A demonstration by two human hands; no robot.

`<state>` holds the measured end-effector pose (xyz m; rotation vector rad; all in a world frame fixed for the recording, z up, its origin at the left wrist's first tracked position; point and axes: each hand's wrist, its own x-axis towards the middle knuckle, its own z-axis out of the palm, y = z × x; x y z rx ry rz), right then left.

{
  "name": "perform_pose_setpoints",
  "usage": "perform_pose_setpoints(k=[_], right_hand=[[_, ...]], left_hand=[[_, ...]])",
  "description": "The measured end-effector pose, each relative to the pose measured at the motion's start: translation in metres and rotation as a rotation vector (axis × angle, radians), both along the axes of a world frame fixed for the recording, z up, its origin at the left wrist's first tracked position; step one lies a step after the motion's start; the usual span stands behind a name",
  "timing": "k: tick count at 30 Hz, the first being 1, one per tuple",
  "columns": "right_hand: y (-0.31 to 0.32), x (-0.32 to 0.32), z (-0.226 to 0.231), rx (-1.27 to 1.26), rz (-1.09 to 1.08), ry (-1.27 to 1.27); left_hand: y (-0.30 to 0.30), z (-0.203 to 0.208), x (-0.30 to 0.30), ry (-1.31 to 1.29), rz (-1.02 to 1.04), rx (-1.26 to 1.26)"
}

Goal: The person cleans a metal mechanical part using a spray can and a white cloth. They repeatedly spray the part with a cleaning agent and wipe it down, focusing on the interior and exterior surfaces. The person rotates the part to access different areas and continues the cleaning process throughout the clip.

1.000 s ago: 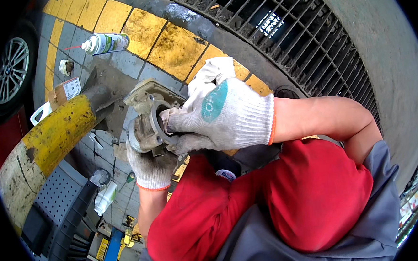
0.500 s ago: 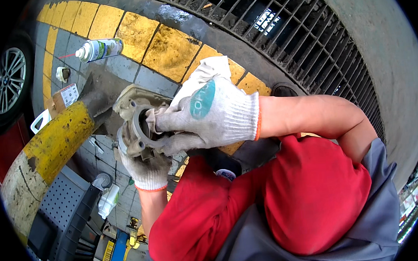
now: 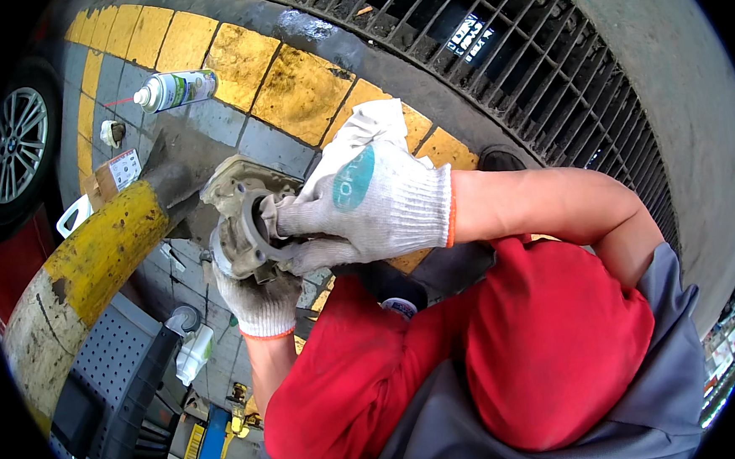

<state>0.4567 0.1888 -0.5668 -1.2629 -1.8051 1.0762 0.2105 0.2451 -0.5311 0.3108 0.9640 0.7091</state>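
A grey-tan cast metal housing [image 3: 251, 179] with a round bore is held up in front of my knees. My left hand [image 3: 260, 297], in a white knit glove with an orange cuff, grips it from below; most of those fingers are hidden behind the metal. Above and to the right, my right hand [image 3: 357, 201], in a matching glove with a green oval patch, is closed on a white cloth [image 3: 376, 128]. Its fingertips press a fold of this cloth into the mouth of the bore.
A thick yellow-and-white post [image 3: 91, 255] stands at left, beside a perforated grey panel [image 3: 110, 355]. A spray can [image 3: 178, 90] with a red straw lies on the tiles near a small carton [image 3: 116, 177]. A car wheel [image 3: 21, 145] is far left; a floor grate [image 3: 499, 45] runs ahead.
The right hand has turned slightly and shifted a little to the left, its fingers still at the bore. The housing has tilted slightly in the left hand.
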Motion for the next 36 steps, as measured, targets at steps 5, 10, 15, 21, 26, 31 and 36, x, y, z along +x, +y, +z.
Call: perform_pose_setpoints(k=[5, 10, 15, 21, 26, 31, 36], right_hand=[[-0.016, -0.017, 0.000, 0.063, -0.166, 0.111], [-0.012, -0.020, 0.006, -0.185, -0.070, 0.643], [-0.002, 0.006, 0.030, -0.899, 0.097, 1.067], [-0.026, 0.009, -0.029, -0.104, 0.049, 0.645], [-0.025, 0.001, -0.030, -1.266, 0.054, 1.875], [-0.031, -0.006, -0.048, -0.740, -0.038, 1.291], [-0.020, -0.002, -0.033, -1.173, 0.027, 1.885]], left_hand=[[0.002, -0.009, -0.011, 0.019, 0.005, -0.035], [0.001, -0.008, -0.012, 0.036, 0.031, 0.042], [0.010, -0.008, -0.012, 0.070, -0.047, 0.346], [0.027, 0.007, -0.012, -0.194, -0.068, 0.287], [0.024, -0.005, -0.029, -0.289, -0.068, 0.279], [0.021, 0.009, -0.020, -0.220, -0.070, 0.233], [0.018, 0.007, -0.026, -0.249, -0.046, 0.231]])
